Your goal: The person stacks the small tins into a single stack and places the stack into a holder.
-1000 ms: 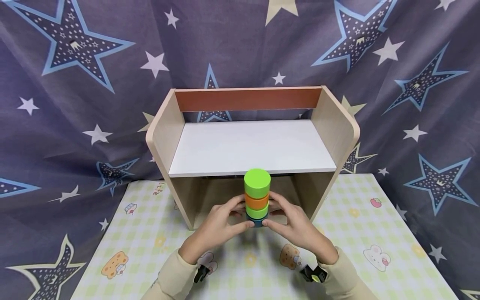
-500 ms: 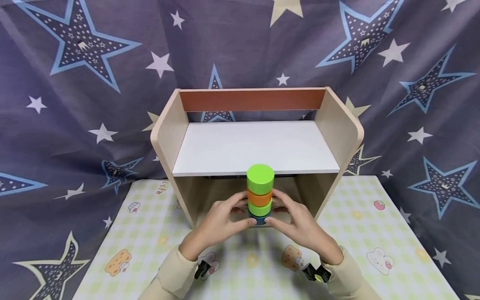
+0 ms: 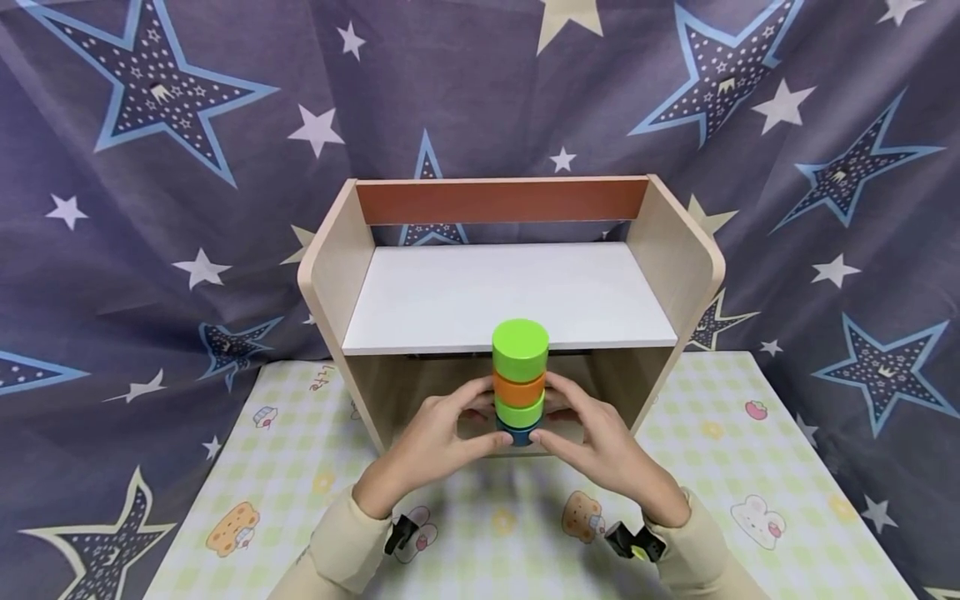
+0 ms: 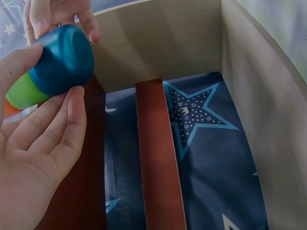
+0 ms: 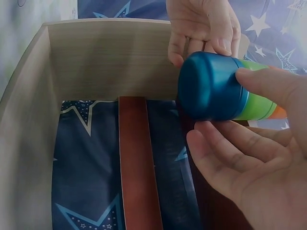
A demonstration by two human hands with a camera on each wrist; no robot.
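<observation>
A stack of round cup-like pieces stands upright between my two hands, in front of the small shelf. From the top it runs tall green, orange, green, then a blue piece at the bottom. My left hand pinches its left side with thumb and fingers. On the opposite side my right hand grips it the same way. The blue base shows bare in both wrist views, so the stack is held up off the table. Its far side is hidden in the head view.
Behind the stack stands a wooden shelf unit with a white upper board, light side panels and a red-brown back bar. Beneath is an open lower compartment. A checked cloth covers the table; a star-patterned curtain hangs behind.
The stack has risen slightly, its green top now higher against the white board. Both hands keep their hold. The head view has shifted a little.
</observation>
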